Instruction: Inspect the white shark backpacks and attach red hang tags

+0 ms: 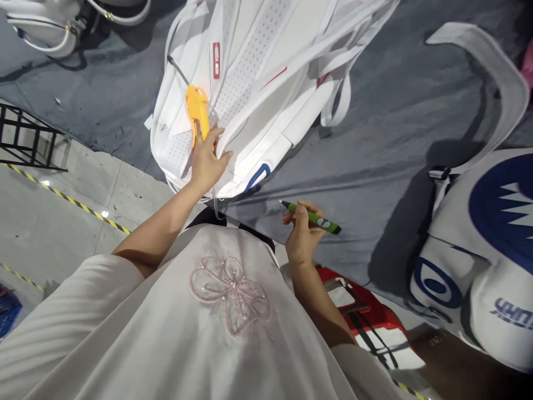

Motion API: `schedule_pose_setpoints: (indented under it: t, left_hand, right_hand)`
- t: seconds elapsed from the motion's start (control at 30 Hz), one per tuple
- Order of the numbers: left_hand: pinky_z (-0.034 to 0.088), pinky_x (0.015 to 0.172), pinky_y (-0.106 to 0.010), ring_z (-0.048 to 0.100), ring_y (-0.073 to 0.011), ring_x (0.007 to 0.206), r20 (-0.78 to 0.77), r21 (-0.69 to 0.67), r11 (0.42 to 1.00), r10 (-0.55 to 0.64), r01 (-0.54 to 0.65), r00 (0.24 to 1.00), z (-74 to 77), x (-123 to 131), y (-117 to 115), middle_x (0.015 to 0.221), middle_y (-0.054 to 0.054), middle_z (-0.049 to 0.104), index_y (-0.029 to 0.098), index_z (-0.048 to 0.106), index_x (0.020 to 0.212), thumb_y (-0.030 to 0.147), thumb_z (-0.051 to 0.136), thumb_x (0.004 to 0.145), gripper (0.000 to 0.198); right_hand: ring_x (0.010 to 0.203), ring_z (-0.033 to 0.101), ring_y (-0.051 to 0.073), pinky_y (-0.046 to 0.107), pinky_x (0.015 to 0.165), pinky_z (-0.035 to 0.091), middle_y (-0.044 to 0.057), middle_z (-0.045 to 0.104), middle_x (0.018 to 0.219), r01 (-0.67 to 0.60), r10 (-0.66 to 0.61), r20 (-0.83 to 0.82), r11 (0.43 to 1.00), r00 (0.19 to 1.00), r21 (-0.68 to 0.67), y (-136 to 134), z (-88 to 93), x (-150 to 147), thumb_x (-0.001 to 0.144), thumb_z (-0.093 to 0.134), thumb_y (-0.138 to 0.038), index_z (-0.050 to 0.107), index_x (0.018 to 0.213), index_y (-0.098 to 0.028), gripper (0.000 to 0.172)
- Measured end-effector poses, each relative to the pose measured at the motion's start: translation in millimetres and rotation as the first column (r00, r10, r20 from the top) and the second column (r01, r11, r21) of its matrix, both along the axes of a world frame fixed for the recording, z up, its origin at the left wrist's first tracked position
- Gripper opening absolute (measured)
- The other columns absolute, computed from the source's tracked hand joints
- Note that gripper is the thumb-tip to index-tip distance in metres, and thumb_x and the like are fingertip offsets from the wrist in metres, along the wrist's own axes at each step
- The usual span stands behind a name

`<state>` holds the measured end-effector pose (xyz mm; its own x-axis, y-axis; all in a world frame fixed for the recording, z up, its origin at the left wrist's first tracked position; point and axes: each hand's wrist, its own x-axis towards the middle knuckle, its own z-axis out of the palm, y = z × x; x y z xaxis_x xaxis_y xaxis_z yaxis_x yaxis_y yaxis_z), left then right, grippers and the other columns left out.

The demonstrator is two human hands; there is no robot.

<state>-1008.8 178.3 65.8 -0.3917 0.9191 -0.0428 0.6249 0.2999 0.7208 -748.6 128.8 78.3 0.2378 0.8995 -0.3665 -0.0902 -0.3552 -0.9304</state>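
A white backpack lies with its dotted back padding and straps facing up on a grey cloth. Over its lower left part, my left hand is closed around the lower end of an orange air blow gun, whose thin black nozzle points up and left. A thin clear hose hangs just below this hand. Just right of the backpack's near end, my right hand pinches a green marker between thumb and fingers. Its narrow tip points left toward the bag, and its black end points right.
The grey cloth covers the work surface. White bags lie at the right and upper left. A red and white bag sits below the cloth's near edge. A black metal rack stands on the tiled floor at left.
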Motion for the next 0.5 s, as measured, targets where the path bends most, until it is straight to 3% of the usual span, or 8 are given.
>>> schedule_pose_setpoints:
  t: [0.1, 0.17, 0.27, 0.33, 0.4, 0.43, 0.5]
  left_hand:
    - [0.049, 0.101, -0.038, 0.06, -0.0215, 0.111, 0.067, 0.043, 0.996, 0.077, -0.08, 0.995, 13.4, -1.3, -6.9, 0.118, -0.006, 0.06, 0.026, 0.056, 0.125, 0.05, 0.076, 0.078, 0.057]
    - [0.049, 0.099, -0.033, 0.061, -0.0196, 0.108, 0.127, 0.136, 0.972, 0.175, -0.192, 0.976, 25.2, 2.8, -18.0, 0.11, -0.006, 0.062, 0.023, 0.059, 0.118, 0.053, 0.069, 0.084, 0.046]
    - [0.051, 0.093, -0.03, 0.063, -0.0166, 0.099, 0.138, 0.356, 0.845, 0.376, -0.4, 0.917, 50.1, 26.5, -47.1, 0.1, -0.006, 0.063, 0.019, 0.06, 0.106, 0.044, 0.054, 0.093, 0.029]
    - [0.052, 0.092, -0.03, 0.063, -0.0151, 0.095, 0.053, 0.504, 0.72, 0.525, -0.477, 0.849, 71.3, 57.2, -70.9, 0.098, -0.005, 0.061, 0.018, 0.058, 0.104, 0.035, 0.048, 0.094, 0.023]
    - [0.053, 0.092, -0.03, 0.063, -0.0145, 0.096, -0.043, 0.627, 0.622, 0.629, -0.469, 0.777, 92.5, 98.5, -92.3, 0.102, -0.006, 0.058, 0.017, 0.056, 0.105, 0.03, 0.044, 0.094, 0.021]
    - [0.054, 0.09, -0.03, 0.063, -0.0143, 0.096, -0.072, 0.667, 0.6, 0.643, -0.442, 0.763, 101.9, 122.1, -100.6, 0.104, -0.007, 0.057, 0.018, 0.055, 0.106, 0.03, 0.043, 0.094, 0.021]
    - [0.056, 0.077, -0.028, 0.064, -0.0141, 0.091, -0.081, 0.699, 0.612, 0.581, -0.37, 0.81, 117.2, 173.1, -112.7, 0.107, -0.007, 0.055, 0.02, 0.056, 0.107, 0.03, 0.043, 0.094, 0.021]
  right_hand:
    - [0.052, 0.057, 0.012, 0.026, 0.056, 0.048, -0.007, 0.062, 0.061, -0.013, 0.013, 0.003, 1.0, 1.0, -0.001, -17.5, 7.6, 33.5, 0.079, 0.072, -0.039, 0.057, 0.094, -0.021, 0.028]
    - [0.06, 0.063, 0.014, 0.03, 0.064, 0.052, -0.003, 0.067, 0.069, -0.061, 0.059, 0.054, 0.998, 0.997, 0.022, -24.8, 17.7, 62.5, 0.078, 0.073, -0.037, 0.06, 0.094, -0.022, 0.026]
    - [0.076, 0.07, 0.019, 0.038, 0.079, 0.055, 0.002, 0.072, 0.088, -0.15, 0.14, 0.109, 0.985, 0.984, 0.085, -32.7, 38.9, 123.8, 0.078, 0.073, -0.036, 0.066, 0.103, -0.025, 0.028]
    - [0.081, 0.07, 0.022, 0.042, 0.082, 0.054, 0.005, 0.073, 0.097, -0.188, 0.175, 0.105, 0.973, 0.979, 0.133, -36.4, 54.9, 173.9, 0.08, 0.07, -0.037, 0.068, 0.109, -0.027, 0.031]
    - [0.083, 0.07, 0.025, 0.045, 0.08, 0.053, 0.007, 0.073, 0.101, -0.193, 0.18, 0.088, 0.967, 0.98, 0.166, -38.3, 70.3, 224.8, 0.081, 0.067, -0.04, 0.069, 0.113, -0.029, 0.034]
    - [0.084, 0.069, 0.026, 0.046, 0.077, 0.053, 0.007, 0.072, 0.103, -0.177, 0.165, 0.082, 0.968, 0.983, 0.176, -38.8, 77.7, 248.7, 0.081, 0.065, -0.042, 0.069, 0.113, -0.03, 0.035]
    - [0.082, 0.068, 0.027, 0.045, 0.071, 0.051, 0.007, 0.071, 0.1, -0.09, 0.069, 0.107, 0.972, 0.992, 0.215, -40.9, 92.4, 291.7, 0.081, 0.062, -0.046, 0.069, 0.112, -0.034, 0.034]
